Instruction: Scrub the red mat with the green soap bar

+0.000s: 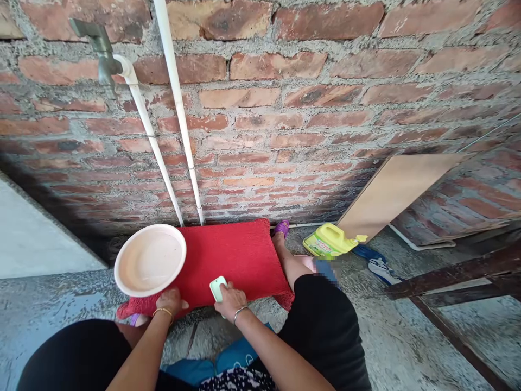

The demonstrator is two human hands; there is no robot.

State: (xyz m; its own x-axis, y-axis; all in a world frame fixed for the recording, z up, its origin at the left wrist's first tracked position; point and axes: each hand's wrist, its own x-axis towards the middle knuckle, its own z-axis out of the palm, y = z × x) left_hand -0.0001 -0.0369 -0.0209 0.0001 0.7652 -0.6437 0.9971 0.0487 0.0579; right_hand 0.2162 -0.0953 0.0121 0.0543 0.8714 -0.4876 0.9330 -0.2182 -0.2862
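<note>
A red mat [228,252], fuzzy along its edges, is spread out in front of me between my legs. My left hand [170,302] has its fingers curled on the near left edge of the mat, thumb pointing right; its fingertips are partly hidden. Over the middle of the near edge, my right hand [231,300] grips a pale green scrub brush [217,288] with a rounded end and a small hole. The brush's underside does not show. A pale pink basin [122,271] sits at the mat's left end, seemingly holding clear water.
A yellow detergent jug [325,240] lies right of my foot, near blue-and-white slippers [380,269]. A board [399,190] leans against the brick wall [260,125]. A tap [103,60] and white pipes [181,108] rise at left. Wooden legs [448,271] stand at right.
</note>
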